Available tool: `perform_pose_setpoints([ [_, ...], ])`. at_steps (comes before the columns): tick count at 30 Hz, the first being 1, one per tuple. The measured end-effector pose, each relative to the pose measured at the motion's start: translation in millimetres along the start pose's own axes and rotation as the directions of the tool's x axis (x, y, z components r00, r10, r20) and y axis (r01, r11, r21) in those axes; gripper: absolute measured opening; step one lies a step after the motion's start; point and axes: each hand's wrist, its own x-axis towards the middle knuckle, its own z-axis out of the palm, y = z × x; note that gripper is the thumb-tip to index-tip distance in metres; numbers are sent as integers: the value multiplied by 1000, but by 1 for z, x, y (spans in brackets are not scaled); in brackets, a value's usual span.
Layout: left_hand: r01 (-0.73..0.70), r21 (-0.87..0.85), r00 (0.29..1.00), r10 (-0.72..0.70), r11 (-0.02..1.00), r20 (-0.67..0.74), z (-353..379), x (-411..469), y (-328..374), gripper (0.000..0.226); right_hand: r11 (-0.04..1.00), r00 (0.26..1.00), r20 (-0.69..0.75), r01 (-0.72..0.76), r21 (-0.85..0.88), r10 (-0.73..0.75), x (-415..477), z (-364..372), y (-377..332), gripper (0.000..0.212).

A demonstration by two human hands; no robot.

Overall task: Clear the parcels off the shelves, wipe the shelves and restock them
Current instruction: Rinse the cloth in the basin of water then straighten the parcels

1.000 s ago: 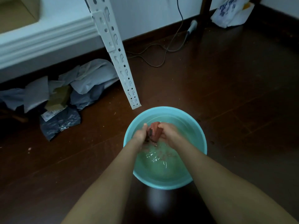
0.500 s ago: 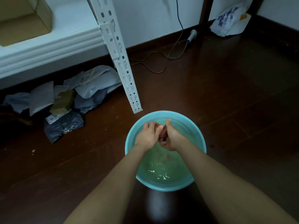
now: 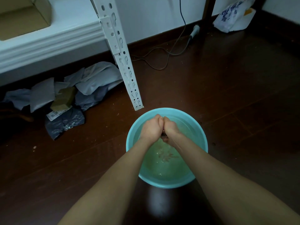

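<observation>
A turquoise basin (image 3: 202,137) of water stands on the dark wooden floor. Above the water my left hand (image 3: 151,129) and my right hand (image 3: 170,129) press together around a reddish cloth (image 3: 164,135), which shows only as a dark sliver between the palms. Water drips from it and ripples the surface. A heap of grey and white parcels (image 3: 65,98) lies on the floor under the white shelf (image 3: 48,41). A cardboard box (image 3: 24,15) sits on that shelf.
The shelf's white perforated upright (image 3: 123,59) comes down to the floor just behind the basin. A dark cable (image 3: 162,56) trails along the baseboard. A white plastic bag (image 3: 233,15) lies at the far right by a dark post.
Both hands have closed over the reddish cloth, which was plainly visible one second ago and is now almost hidden. The view has shifted slightly, showing more of the shelf.
</observation>
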Motion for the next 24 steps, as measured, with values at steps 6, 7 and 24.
perform_pose_setpoints([
  [6,214,-142,975,-202,967,93,5,9,-25,28,744,928,72,337,-577,-365,24,-16,13,25],
  [7,220,-50,974,-216,974,73,6,7,-31,21,689,931,99,330,-645,-352,29,-23,16,20],
  [24,201,240,892,-279,950,355,45,-9,-62,21,280,998,56,59,-958,-20,33,-45,55,48],
])
